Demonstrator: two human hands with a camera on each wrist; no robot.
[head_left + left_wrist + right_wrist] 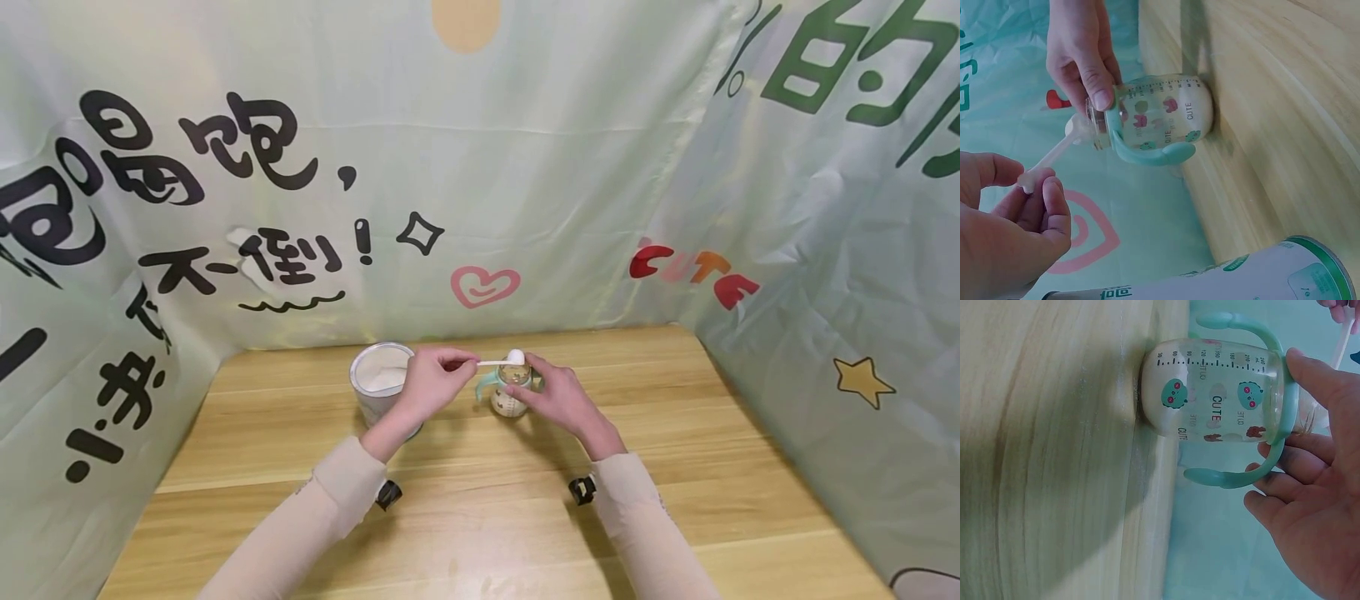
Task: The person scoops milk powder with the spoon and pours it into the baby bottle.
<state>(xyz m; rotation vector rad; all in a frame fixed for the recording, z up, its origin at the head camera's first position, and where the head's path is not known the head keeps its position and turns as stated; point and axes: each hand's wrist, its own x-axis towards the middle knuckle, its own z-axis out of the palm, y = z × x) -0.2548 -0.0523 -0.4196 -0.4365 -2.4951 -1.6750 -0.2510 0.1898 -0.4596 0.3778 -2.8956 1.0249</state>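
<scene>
My left hand [431,382] pinches the end of a white scoop's handle between thumb and fingers. The scoop [1054,153] reaches across to the mouth of a clear baby bottle [1163,115], its heaped white bowl [516,357] right at the rim. Upright on the table, the bottle has a mint-green collar with two handles [1222,478], printed cartoon figures and a measuring scale. White contents show in its base. My right hand [566,404] holds the bottle at the neck, thumb on the collar [1288,394] and fingers on the far side.
Left of the bottle, partly behind my left forearm, stands an open can [367,404] of white powder. The wooden table [480,517] ends at a printed fabric backdrop [525,192] at the back and both sides.
</scene>
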